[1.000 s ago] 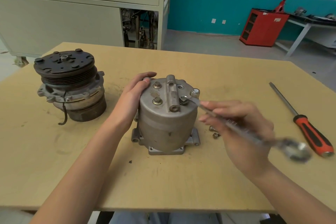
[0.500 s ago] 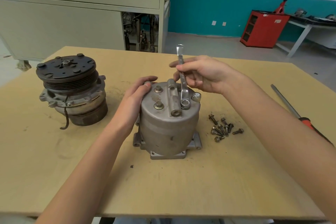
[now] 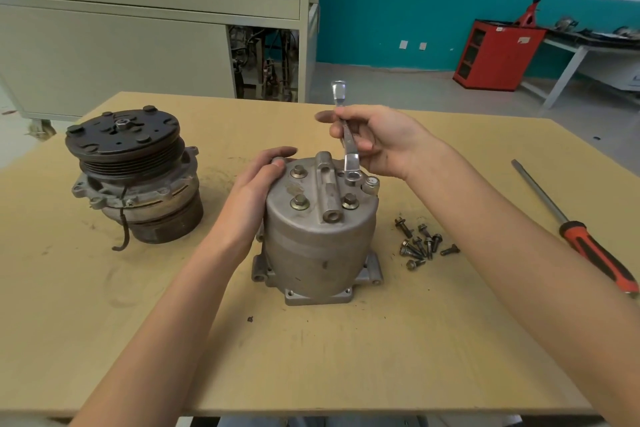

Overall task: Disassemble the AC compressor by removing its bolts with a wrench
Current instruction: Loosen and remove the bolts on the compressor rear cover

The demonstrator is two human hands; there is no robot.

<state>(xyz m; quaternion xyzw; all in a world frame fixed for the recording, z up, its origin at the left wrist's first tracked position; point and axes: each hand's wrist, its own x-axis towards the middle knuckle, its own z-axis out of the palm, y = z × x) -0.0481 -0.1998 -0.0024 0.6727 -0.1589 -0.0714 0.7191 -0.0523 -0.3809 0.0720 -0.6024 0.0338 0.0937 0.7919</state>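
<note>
head view: single camera
compressor [image 3: 318, 239]: upright, mid table [image 3: 346, 357]; left hand [image 3: 256, 180] cups its top rim, fingers curled over
wrench [image 3: 348, 146]: pinched in right hand [image 3: 384, 140]; ring end on a far top bolt
loose bolts [image 3: 420, 246]: heaped near compressor's right

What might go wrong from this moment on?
The wrench, held by the right hand, rises steeply from the bolt; its ring may slip off. Only the left hand steadies the free-standing compressor housing, so it might twist. The right forearm could scatter the loose bolts.

No legible text, label or number anywhere
</note>
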